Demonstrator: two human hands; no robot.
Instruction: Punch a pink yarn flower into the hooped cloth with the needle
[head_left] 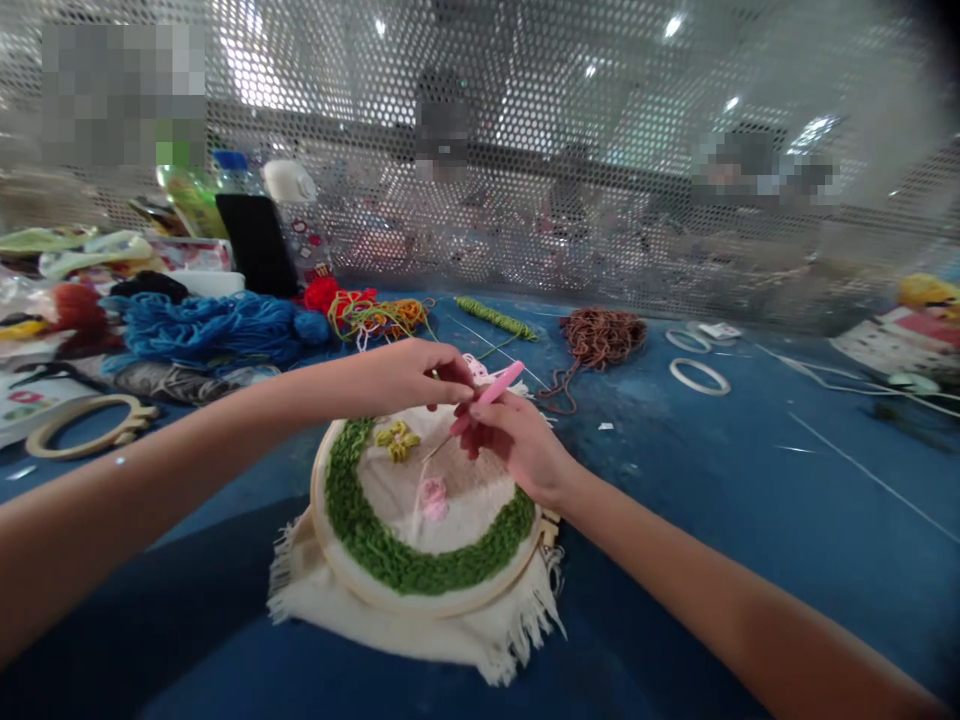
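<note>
My right hand (521,445) is closed around a pink punch needle (501,383), its thin tip pointing down and left over the fabric. Curled in beside it, my left hand (427,375) pinches its fingertips close to the tool's handle; what they grip is too small to make out. Below both hands lies a round wooden embroidery hoop (321,500) with cream cloth (390,510) stretched in it. Looped green yarn (435,570) forms a thick curved border. Inside it are a small yellow flower (397,441) and a pink looped patch (434,498). My hands hide the hoop's far side.
Behind the hoop lie brown yarn (602,337), a green yarn bundle (495,317) and blue yarn (217,330). An empty wooden hoop (90,425) is at left, white rings (699,377) at right. A dark phone (256,245) leans before a perforated metal screen (510,220).
</note>
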